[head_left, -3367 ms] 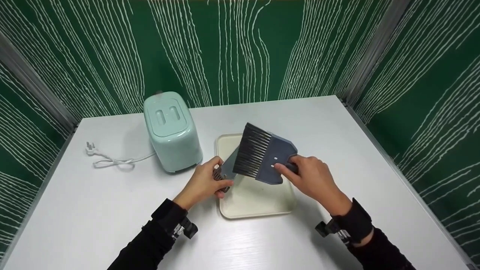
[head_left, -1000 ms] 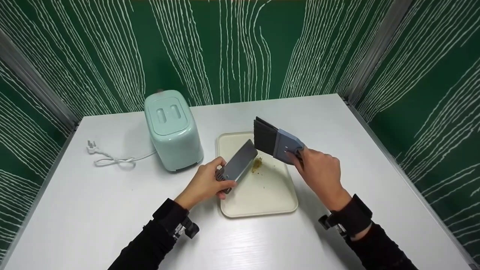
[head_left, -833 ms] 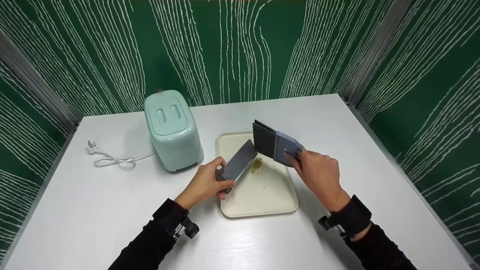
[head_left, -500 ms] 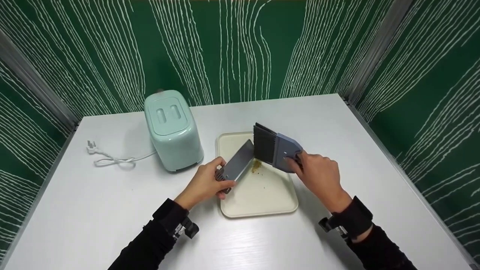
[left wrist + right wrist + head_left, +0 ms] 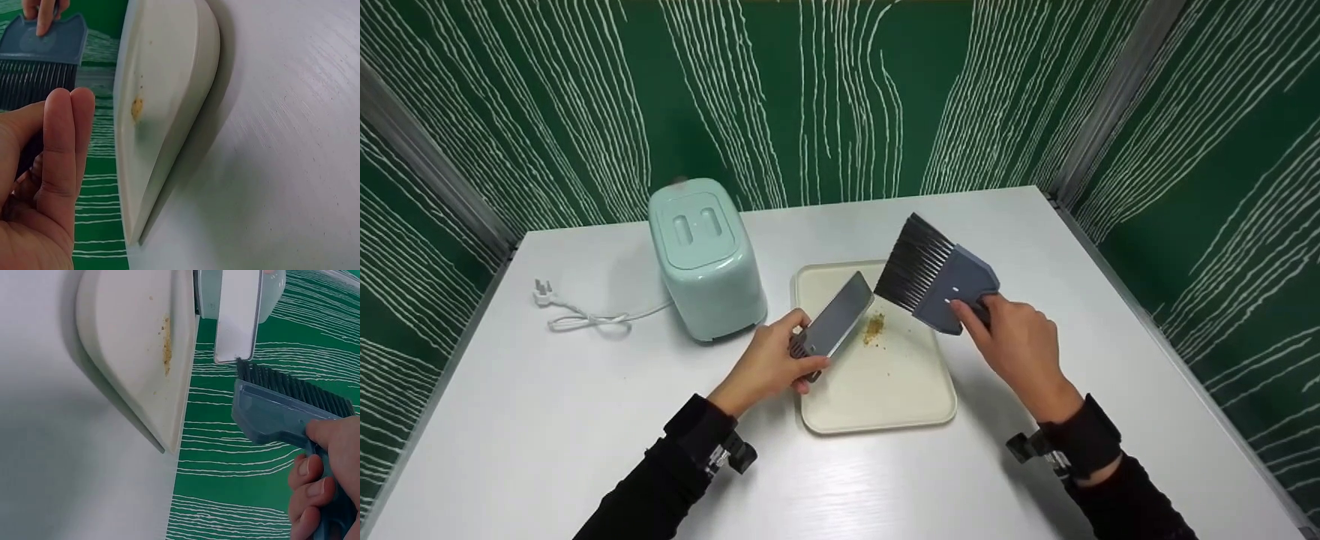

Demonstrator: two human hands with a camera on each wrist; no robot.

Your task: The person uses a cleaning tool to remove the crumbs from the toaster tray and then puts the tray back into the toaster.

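Observation:
In the head view my left hand [image 5: 776,356] grips a narrow grey crumb tray [image 5: 840,315] by its ridged end, thumb on top. The crumb tray slants over the left part of a cream tray [image 5: 885,401]. My right hand [image 5: 1020,345] holds a wide blue-grey brush [image 5: 956,292] by its handle, thumb on the flat body. Its black bristles spread out beside the crumb tray's far end, right at its corner in the right wrist view. A small heap of yellow-brown crumbs [image 5: 874,328] lies on the cream tray between both tools, with a few specks around it.
A mint-green toaster [image 5: 705,262] stands left of the cream tray. Its white cord and plug [image 5: 544,296] lie on the white table [image 5: 585,420] further left. Green walls with white lines [image 5: 840,112] enclose the back and sides.
The brush first lowered against the crumb tray's end, then lifted up and to the right, turning its broad face into view. The crumb heap shows fully now. The left hand barely moved lately.

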